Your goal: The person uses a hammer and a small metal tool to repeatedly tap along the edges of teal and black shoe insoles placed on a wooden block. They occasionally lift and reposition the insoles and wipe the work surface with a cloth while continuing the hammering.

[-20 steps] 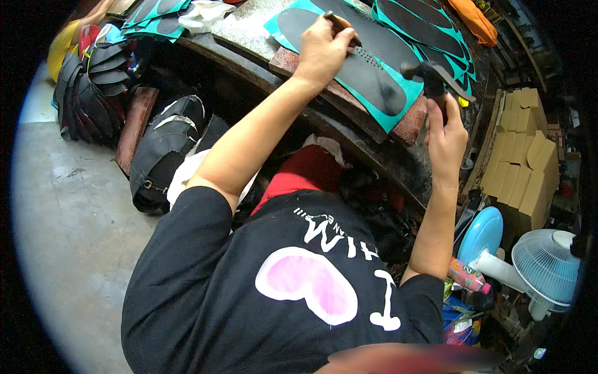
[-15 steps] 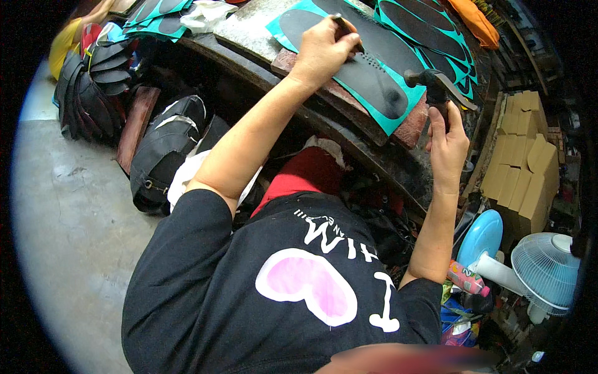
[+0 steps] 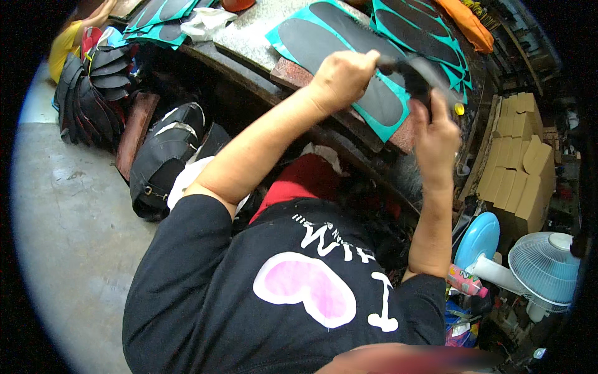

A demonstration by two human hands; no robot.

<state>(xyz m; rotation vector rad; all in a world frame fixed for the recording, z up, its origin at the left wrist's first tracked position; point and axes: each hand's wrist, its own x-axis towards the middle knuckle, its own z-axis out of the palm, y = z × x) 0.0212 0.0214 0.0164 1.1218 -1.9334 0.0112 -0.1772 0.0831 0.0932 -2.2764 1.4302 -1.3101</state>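
A teal sheet [image 3: 379, 132] with dark grey sole-shaped areas lies on a reddish block [image 3: 288, 73] at the workbench's near edge. Over it, my left hand [image 3: 346, 78] is closed round a short dark punch, now mostly hidden by the fingers and the hammer. My right hand [image 3: 438, 134] grips a hammer [image 3: 416, 81], blurred by motion, by its dark handle. The hammer's head is close beside my left fist; whether it touches the punch I cannot tell.
More teal-and-black sheets [image 3: 417, 28] are piled at the back right, beside orange cloth [image 3: 467, 22]. Brown cartons [image 3: 520, 156] and a blue fan [image 3: 542, 271] stand on the right. Fanned black pieces [image 3: 93, 93] and a black bag [image 3: 163, 162] sit left; another person's yellow sleeve [image 3: 64, 50] shows beyond.
The hammer has swung leftward to my left fist. My left hand has moved right and toward me along the sheet, covering the row of small holes seen before.
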